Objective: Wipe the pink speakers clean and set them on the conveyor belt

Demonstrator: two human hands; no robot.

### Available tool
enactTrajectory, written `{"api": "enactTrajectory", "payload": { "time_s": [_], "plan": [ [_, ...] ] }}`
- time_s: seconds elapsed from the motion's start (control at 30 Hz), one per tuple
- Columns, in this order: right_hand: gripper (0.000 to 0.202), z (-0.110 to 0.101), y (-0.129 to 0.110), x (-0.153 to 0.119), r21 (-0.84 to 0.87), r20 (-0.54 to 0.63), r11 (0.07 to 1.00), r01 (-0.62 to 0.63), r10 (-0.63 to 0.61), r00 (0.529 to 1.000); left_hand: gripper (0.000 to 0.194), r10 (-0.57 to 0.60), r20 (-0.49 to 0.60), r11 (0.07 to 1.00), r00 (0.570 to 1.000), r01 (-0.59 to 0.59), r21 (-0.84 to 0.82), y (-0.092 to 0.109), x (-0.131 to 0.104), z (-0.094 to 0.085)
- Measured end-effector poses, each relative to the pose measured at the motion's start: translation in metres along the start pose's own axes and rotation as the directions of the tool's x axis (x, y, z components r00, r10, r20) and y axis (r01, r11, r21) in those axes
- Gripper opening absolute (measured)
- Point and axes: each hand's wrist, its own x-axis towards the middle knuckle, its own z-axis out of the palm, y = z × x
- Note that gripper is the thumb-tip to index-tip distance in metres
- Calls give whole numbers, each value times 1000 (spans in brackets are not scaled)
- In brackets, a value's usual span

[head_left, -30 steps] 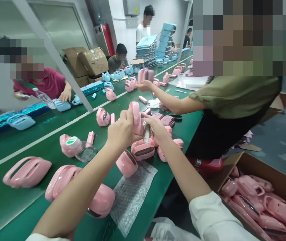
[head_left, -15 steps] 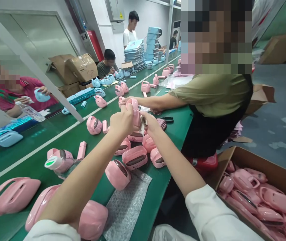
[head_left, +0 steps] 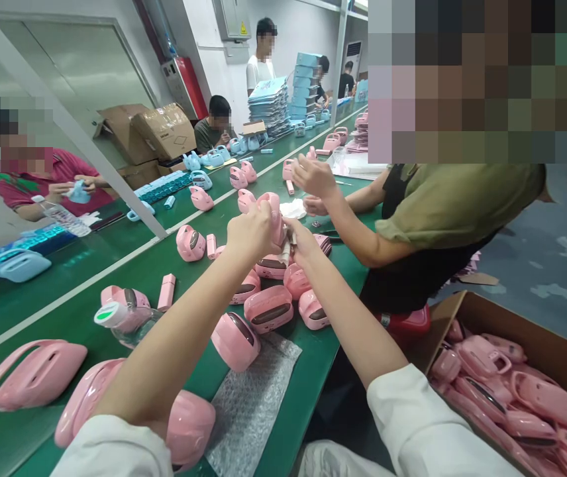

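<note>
Through the distant head feed, I have the left hand (head_left: 251, 232) grasping a glossy, rounded pink plastic casing (head_left: 274, 207), while the right hand (head_left: 303, 242) pinches a crumpled white cloth or tissue (head_left: 286, 252) close against it. The casing is held above the green belt-topped table (head_left: 312, 371), inward from its right edge. My main worry is slippage: the smooth shell, pressed from one side, could drop onto the group of glossy pink casings (head_left: 268, 309) below and scuff. One dark-windowed pink casing (head_left: 314, 310) sits near the right edge, where a low right forearm could nudge it off. The left forearm passes just beside a clear plastic bottle with a white-and-green cap (head_left: 125, 326), which a dropped elbow could knock. I can read no lettering: the yellow warning mark (head_left: 240, 29) on the grey metal cabinet (head_left: 228, 14) and the brown cardboard carton's (head_left: 167, 129) print are too small.
</note>
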Motion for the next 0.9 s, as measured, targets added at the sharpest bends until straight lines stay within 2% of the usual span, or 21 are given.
{"api": "enactTrajectory", "payload": {
  "time_s": [0.1,0.33,0.43,0.53,0.67,0.73,0.8,0.87,0.9],
  "plan": [
    [37,-17,-22,3,-17,12,998,-55,55,998,81,14,2,1000,1000,-14,-23,0,2,1],
    [25,-74,-89,5,-117,69,973,-200,209,976,86,45,-37,998,998,-46,-40,1,3,8],
    [28,-87,-100,-1,-174,103,962,-211,231,967,90,42,-35,997,998,-45,-67,1,3,10],
    [25,-92,-102,-8,-249,137,954,-168,207,969,88,25,-49,994,998,-30,-102,-1,8,11],
    [30,-87,-99,-11,-357,204,932,-68,149,968,88,7,-92,986,996,-22,-162,-2,22,8],
    [34,-79,-94,-7,-444,277,896,29,107,955,92,12,-100,976,995,-33,-213,0,26,6],
    [39,-68,-89,1,-600,413,759,252,25,910,95,23,-81,964,996,-43,-262,-2,23,6],
    [42,-56,-85,14,-691,578,510,512,-36,816,92,40,-52,958,998,-53,-282,-10,14,6],
    [43,-49,-83,21,-693,639,401,599,-43,768,88,48,-38,956,998,-57,-287,-19,7,5]
  ]
}}
